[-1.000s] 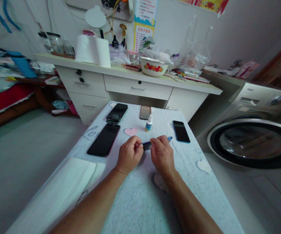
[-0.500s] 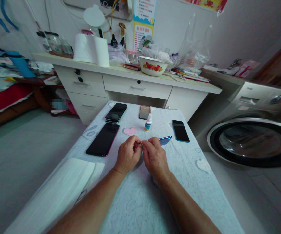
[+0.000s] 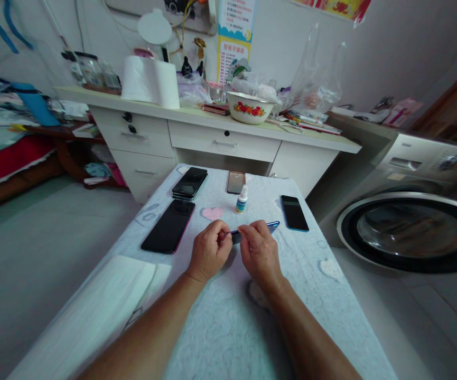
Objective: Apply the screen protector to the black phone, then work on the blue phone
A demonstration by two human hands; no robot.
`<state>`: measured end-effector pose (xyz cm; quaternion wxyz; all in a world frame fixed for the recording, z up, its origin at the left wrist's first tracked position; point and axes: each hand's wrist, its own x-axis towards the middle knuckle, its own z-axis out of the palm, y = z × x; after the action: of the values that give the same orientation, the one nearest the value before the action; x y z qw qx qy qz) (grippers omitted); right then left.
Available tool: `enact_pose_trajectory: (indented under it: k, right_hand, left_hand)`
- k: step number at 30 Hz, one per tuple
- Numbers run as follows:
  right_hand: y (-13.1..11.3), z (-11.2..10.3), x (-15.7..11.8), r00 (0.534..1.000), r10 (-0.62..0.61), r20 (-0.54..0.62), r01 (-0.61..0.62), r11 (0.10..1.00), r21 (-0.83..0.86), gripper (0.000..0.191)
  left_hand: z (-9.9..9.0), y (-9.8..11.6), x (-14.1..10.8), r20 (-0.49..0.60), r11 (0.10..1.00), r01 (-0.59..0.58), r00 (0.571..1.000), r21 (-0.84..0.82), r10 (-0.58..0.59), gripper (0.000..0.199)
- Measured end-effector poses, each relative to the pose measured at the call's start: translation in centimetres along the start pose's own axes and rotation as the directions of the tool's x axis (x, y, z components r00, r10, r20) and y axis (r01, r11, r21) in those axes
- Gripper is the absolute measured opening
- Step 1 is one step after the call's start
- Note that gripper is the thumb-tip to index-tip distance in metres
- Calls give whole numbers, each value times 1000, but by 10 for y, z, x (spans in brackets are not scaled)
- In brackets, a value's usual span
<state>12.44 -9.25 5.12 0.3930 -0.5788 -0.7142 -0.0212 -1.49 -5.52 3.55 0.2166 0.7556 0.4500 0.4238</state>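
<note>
A blue-edged phone (image 3: 274, 225) is tilted up edge-on between my hands, just above the patterned cloth. My left hand (image 3: 211, 250) is closed in a pinch at the phone's left end. My right hand (image 3: 263, 253) is in front of the phone, thumb and forefinger pressed together at its edge; whatever is between those fingertips is too small to tell. Beyond my hands a small white spray bottle (image 3: 241, 199) with a blue and yellow label stands upright.
A large black phone (image 3: 168, 227) and a phone stack (image 3: 189, 182) lie left. Another phone (image 3: 236, 182) lies at the back, and one (image 3: 294, 213) at right. A folded white cloth (image 3: 93, 306) covers the near left. Behind are a desk (image 3: 224, 145) and a washing machine (image 3: 414, 211).
My right hand has slid right along the phone, away from my left hand, uncovering more of its edge between them. My left hand and the phone have hardly moved.
</note>
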Motion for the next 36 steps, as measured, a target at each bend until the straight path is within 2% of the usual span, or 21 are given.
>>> enact_pose_trajectory:
  k: [9, 24, 36]
  right_hand:
    - [-2, 2, -1, 1000, -9, -8, 9, 1000, -14, 23]
    - [-15, 7, -4, 997, -11, 73, 8, 999, 40, 22]
    - [-5, 2, -1, 1000, -1, 4, 1, 1000, 11, 24]
  left_hand:
    - [-1, 0, 0, 3, 1000, 10, 1000, -9, -10, 7]
    - [-1, 1, 0, -2, 1000, -2, 1000, 13, 2, 12]
    - [-1, 1, 1, 3, 1000, -5, 1000, 25, 5, 10]
